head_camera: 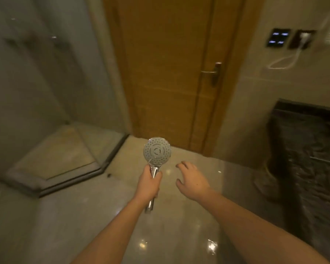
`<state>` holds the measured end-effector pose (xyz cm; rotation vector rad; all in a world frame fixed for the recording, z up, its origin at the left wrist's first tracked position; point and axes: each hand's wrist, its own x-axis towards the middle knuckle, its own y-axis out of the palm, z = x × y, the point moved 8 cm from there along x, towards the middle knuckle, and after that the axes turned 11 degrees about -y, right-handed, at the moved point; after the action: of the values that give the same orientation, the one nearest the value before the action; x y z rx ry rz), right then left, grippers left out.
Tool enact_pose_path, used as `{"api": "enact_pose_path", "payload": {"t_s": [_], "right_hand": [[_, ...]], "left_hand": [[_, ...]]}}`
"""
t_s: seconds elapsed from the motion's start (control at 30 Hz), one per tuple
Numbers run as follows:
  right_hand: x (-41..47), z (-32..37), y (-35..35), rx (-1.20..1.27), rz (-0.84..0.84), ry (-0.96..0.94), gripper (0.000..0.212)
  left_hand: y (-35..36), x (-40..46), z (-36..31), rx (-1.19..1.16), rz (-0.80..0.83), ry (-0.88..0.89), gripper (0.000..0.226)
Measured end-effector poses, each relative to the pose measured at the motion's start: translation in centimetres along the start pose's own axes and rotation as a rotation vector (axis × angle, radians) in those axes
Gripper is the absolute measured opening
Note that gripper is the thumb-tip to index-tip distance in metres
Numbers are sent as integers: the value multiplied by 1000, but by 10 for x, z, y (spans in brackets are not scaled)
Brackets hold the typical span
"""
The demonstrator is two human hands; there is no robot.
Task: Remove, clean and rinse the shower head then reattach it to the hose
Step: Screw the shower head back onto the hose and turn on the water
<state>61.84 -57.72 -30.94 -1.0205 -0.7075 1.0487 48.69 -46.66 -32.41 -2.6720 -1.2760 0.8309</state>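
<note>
A chrome shower head [157, 151] with a round grey spray face points up toward me, detached, with no hose on the handle's lower end. My left hand [148, 182] grips its chrome handle, held out over the tiled floor. Just to its right, my right hand [192, 181] hovers with fingers spread and relaxed, holding nothing and not touching the shower head. No hose shows anywhere in view.
A wooden door [166, 73] with a metal lever handle [211, 72] stands straight ahead. The glass shower enclosure [51, 82] with its raised threshold is on the left. A dark stone counter [312, 149] juts in at the right, under wall switches [278, 38] and a white cable.
</note>
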Motion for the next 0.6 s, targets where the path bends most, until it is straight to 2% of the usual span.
{"api": "enact_pose_path", "payload": {"t_s": [0.13,0.33,0.6], "right_hand": [[70,111,60,7,88,-141,54],[147,265,128,10,180,-343,54],[211,420,176,17,201,-568,52]], "left_hand": [[-139,7,43,-107,-147,-75,10],[-313,-1,101,-230,-376,-179,16],[-449,-11,151,-305,-550,-234,12]]}}
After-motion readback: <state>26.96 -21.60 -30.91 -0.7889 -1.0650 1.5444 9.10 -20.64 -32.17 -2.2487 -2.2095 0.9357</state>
